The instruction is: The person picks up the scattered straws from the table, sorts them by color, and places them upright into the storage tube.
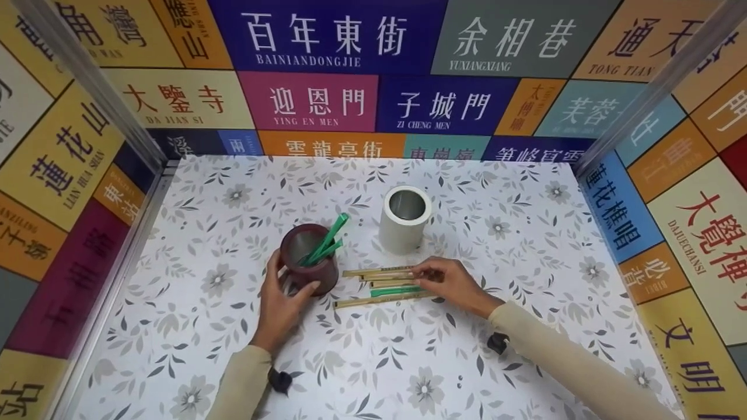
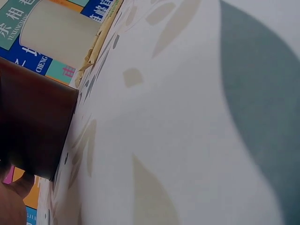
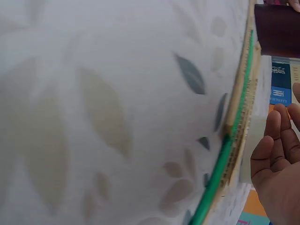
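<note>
A dark red-brown cup [image 1: 309,259] stands upright with a few slim green sticks [image 1: 324,245] leaning out of it. My left hand [image 1: 284,303] grips this cup low on its side, thumb in front. To its right, several thin tan printed sticks [image 1: 365,301] lie roughly parallel on the patterned table, with one green stick [image 1: 395,290] among them. Over their right ends is my right hand [image 1: 449,283], its fingers bent loosely. In the right wrist view the fingers [image 3: 276,140] are above the sticks, and nothing shows between them; the thumb side is cut off.
Behind the sticks stands a pale cream cylinder [image 1: 404,227], open at the top, with a grey inside. The floral tabletop [image 1: 204,326] is bounded at the back and sides by colourful panels [image 1: 315,99] with printed characters.
</note>
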Available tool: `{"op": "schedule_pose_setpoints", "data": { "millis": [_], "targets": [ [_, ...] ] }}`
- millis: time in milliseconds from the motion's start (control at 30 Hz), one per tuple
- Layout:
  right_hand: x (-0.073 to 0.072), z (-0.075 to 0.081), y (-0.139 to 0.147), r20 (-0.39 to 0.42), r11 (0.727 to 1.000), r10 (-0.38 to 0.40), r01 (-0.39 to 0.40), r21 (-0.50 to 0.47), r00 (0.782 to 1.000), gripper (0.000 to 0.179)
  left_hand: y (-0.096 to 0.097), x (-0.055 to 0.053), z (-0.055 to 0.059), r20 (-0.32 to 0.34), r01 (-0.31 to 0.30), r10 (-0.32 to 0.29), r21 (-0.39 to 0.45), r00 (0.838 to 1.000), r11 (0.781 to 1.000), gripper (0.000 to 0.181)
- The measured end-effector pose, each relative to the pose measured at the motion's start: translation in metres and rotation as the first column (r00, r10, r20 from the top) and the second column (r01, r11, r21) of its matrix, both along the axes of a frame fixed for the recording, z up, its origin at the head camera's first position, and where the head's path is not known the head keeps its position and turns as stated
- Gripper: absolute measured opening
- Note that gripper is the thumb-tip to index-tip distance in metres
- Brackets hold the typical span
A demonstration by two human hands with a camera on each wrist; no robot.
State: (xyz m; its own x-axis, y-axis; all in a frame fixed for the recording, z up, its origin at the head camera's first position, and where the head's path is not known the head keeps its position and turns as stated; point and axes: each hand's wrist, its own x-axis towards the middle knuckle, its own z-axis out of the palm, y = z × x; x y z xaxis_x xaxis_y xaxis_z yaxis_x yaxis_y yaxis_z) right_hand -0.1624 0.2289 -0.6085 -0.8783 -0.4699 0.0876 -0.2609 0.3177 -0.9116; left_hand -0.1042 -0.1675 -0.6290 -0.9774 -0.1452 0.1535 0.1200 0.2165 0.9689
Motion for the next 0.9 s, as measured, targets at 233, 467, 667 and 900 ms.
{"op": "schedule_pose_setpoints", "data": {
  "millis": [233, 467, 667, 900],
  "targets": [
    [0.007, -0.011, 0.008, -0.087, 0.995, 0.041, -0.032, 0.095, 0.995, 0.020, -0.001, 0.000, 0.000, 0.000, -0.007, 0.007, -0.008, 1.000, 1.000, 0.105],
    [0.008, -0.018, 0.014, -0.240, 0.966, 0.091, -0.027, 0.257, 0.966, 0.016, -0.001, -0.001, -0.003, -0.017, 0.000, 0.000, 0.006, 1.000, 1.000, 0.104],
    [0.002, -0.016, 0.013, -0.312, 0.945, 0.143, -0.035, 0.326, 0.939, 0.014, 0.000, -0.001, -0.005, -0.027, -0.002, 0.002, 0.006, 1.000, 1.000, 0.104],
    [-0.002, -0.008, 0.011, -0.313, 0.907, 0.205, -0.060, 0.417, 0.927, 0.012, 0.000, -0.001, -0.004, -0.010, 0.003, -0.003, 0.033, 1.000, 0.999, 0.104]
  ]
}}
